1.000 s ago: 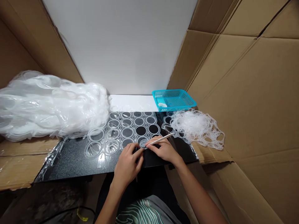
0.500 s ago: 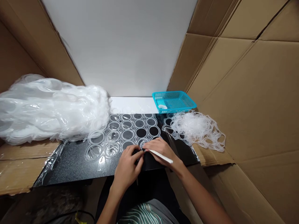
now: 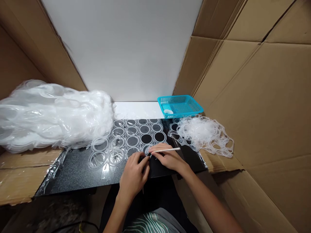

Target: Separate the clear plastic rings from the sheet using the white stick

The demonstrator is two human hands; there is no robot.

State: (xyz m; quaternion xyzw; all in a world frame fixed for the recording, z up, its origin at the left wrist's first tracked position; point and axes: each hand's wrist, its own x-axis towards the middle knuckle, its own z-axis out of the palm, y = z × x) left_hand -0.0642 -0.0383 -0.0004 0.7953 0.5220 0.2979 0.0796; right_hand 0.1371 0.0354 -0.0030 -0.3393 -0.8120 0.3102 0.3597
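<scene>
A slim white stick (image 3: 167, 149) is gripped in my right hand (image 3: 170, 158), lying across the fingers with its blunt end to the right. The tool's working end is hidden by the fingertips. My left hand (image 3: 134, 170) is closed beside it, thumb and index finger pressed together; what they pinch is too small to make out. A thin pointed end shows below this hand. Both sets of fingertips meet at the near right corner of a clear plastic sheet of rings (image 3: 132, 141), laid in rows on the black tabletop (image 3: 73, 171).
A large heap of clear, white-ringed plastic sheets (image 3: 58, 116) fills the left. At the back right, a turquoise basket (image 3: 187, 105) contains a small white ring piece. In front of it lies a tangle of clear cut-out webbing (image 3: 201, 132). Cardboard walls (image 3: 262, 97) flank the table.
My right hand has turned the white stick from slanting down toward me to nearly level. Its fingers have shifted slightly; my left hand stays almost in place.
</scene>
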